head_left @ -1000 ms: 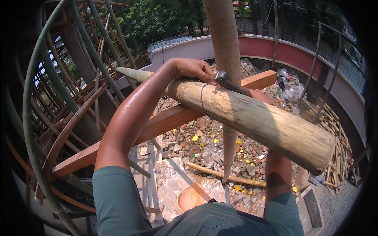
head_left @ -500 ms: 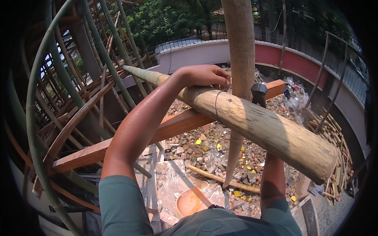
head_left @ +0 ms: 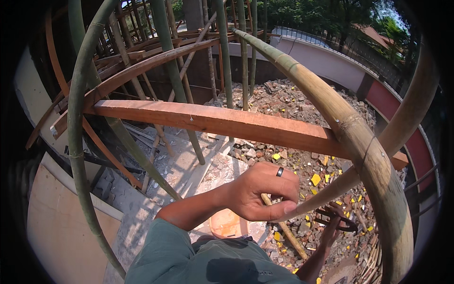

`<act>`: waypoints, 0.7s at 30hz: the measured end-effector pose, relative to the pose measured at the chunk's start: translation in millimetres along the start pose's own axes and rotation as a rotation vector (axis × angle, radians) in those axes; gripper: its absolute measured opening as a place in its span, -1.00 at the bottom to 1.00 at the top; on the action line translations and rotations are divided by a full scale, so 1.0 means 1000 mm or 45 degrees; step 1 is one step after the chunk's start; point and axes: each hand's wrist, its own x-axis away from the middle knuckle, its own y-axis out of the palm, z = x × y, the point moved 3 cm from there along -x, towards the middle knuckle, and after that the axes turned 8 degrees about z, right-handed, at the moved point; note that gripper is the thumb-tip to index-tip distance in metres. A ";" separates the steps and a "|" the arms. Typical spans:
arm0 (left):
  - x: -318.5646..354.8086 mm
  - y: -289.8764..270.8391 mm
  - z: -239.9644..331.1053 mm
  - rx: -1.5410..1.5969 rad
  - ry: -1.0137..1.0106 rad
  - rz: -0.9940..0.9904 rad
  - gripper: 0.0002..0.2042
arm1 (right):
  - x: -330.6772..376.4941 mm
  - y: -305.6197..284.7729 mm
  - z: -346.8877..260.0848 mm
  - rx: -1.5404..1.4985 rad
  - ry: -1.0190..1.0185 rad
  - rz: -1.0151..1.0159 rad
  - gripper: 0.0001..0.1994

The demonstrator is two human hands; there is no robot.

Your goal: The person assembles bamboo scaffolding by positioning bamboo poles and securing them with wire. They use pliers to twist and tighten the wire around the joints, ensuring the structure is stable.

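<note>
Sunlit rubble ground point(head_left: 288, 102), curved boundary wall point(head_left: 326, 61), trees point(head_left: 307, 14) behind

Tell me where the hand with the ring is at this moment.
In the head view, the left hand is just right of centre, below the reddish wooden beam. It grips a bamboo pole that rises to the right, above the rubble far below.

A single head-worn fisheye view looks steeply down from high on scaffolding, with the long reddish wooden beam point(head_left: 246, 125) crossing close in front. Beyond and far below that beam lies the grey rubble-strewn ground point(head_left: 288, 102); nearer than it, at the lower edge, the wearer's own forearms enter.
</note>
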 end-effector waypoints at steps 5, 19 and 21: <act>0.100 0.048 0.049 0.924 -0.357 -0.521 -0.81 | 0.107 0.073 0.076 0.005 0.655 -0.507 -0.69; 0.239 0.021 0.193 0.499 -0.391 0.116 -0.71 | 0.061 0.317 -0.204 -2.341 0.364 -1.911 -0.82; 0.251 0.009 0.220 0.339 -0.252 0.075 -0.68 | 0.096 0.333 -0.284 -2.498 0.175 -2.218 -0.85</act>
